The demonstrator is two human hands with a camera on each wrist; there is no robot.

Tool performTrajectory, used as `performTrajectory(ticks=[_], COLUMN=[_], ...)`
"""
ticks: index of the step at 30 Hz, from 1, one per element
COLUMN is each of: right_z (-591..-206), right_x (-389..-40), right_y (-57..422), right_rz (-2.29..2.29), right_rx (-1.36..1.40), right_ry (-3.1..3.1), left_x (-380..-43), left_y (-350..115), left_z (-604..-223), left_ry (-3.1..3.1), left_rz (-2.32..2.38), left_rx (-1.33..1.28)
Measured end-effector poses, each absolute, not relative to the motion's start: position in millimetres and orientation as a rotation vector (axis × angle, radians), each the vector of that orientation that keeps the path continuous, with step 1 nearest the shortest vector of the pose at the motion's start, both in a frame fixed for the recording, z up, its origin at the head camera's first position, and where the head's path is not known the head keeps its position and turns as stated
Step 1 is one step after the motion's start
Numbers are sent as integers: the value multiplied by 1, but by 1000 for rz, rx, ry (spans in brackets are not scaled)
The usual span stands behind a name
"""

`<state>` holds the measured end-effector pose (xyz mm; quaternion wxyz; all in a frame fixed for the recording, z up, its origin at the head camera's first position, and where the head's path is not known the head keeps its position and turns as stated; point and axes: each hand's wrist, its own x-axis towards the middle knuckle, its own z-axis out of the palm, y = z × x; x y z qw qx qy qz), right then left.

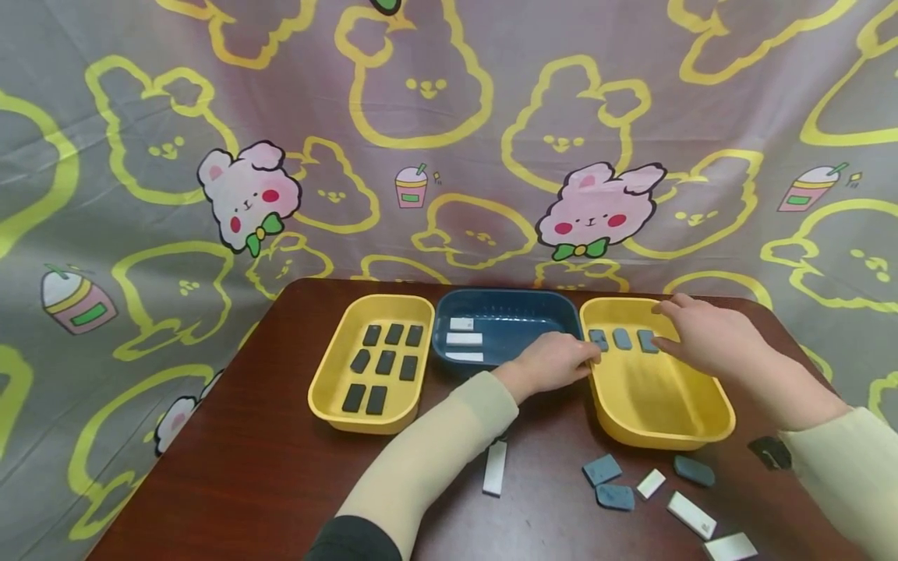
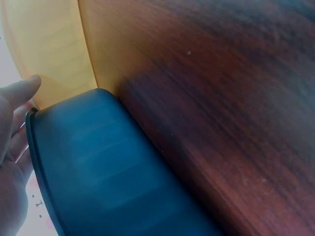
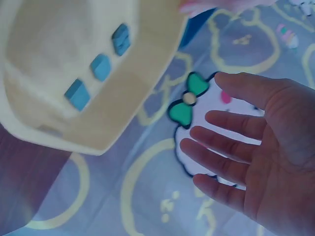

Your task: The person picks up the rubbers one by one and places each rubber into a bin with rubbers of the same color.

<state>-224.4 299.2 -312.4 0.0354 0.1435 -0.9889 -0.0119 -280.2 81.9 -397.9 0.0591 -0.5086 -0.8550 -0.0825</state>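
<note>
My left hand (image 1: 550,364) is at the left rim of the right-hand yellow tray (image 1: 655,440), thumb outside the wall, fingers reaching over the edge to grip it. In the left wrist view its thumb (image 2: 30,89) shows before the yellow wall, with the other fingers partly hidden behind the blue tray's rim (image 2: 32,147). Three grey-blue tiles (image 1: 622,338) stand in a row in that yellow tray. Over the tray's right side hovers my right hand (image 1: 715,335), empty; the right wrist view shows its fingers (image 3: 221,157) spread and loosely extended.
Another yellow tray (image 1: 326,417) at the left holds several black tiles (image 1: 385,362). Three white tiles (image 1: 464,339) lie in the middle blue tray (image 1: 508,294). On the table, grey-blue tiles (image 1: 615,497) and white tiles (image 1: 691,514) are scattered front right. A patterned curtain (image 1: 449,156) hangs behind.
</note>
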Motion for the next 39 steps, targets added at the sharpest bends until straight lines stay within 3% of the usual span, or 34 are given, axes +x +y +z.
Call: performTrajectory(ticks=[15, 27, 39], right_z=[-321, -370, -412], right_x=[-150, -115, -108], right_y=[266, 221, 205], right_rz=[16, 9, -225], right_rx=[690, 1135, 976], right_ry=[-2810, -2681, -2850], left_x=[-279, -276, -277], left_y=[83, 83, 84], left_z=[-396, -397, -397], left_ry=[-2608, -2597, -2622], left_rz=[-251, -223, -201], left_rx=[-1519, -1487, -1477])
